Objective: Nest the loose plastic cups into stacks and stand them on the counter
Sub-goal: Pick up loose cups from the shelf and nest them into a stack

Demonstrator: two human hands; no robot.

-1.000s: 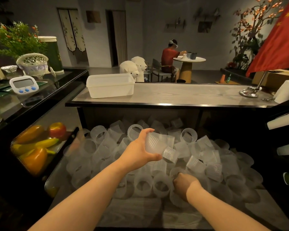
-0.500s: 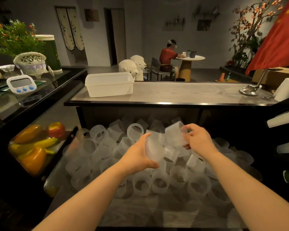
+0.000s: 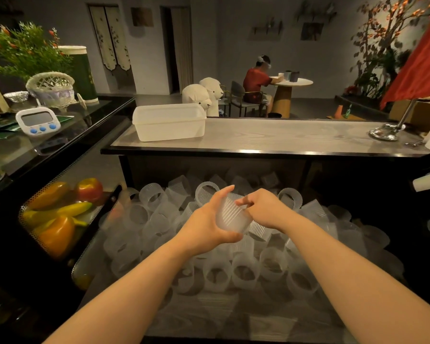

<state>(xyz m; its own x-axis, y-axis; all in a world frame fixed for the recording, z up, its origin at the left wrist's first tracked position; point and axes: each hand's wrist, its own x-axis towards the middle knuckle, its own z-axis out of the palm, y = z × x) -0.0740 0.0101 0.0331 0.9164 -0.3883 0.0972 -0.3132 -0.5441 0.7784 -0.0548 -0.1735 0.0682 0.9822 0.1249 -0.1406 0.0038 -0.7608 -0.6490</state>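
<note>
Now left hand (image 3: 204, 229) grips ribbed cup (image 3: 230, 217); right hand (image 3: 265, 209) pinches its rim above loose cups (image 3: 243, 271)

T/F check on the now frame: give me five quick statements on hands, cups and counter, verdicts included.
1. The left hand grips a ribbed cup. True.
2. The right hand rests flat on the counter. False: it is at the ribbed cup's rim, above the loose cups.
3. Finished cup stacks stand on the counter. False: none are visible there.
4. A white plastic tub sits at the counter's left end. True.
5. The tub is full of cups. False: no cups are visible in it; the loose cups lie on the lower surface.
</note>
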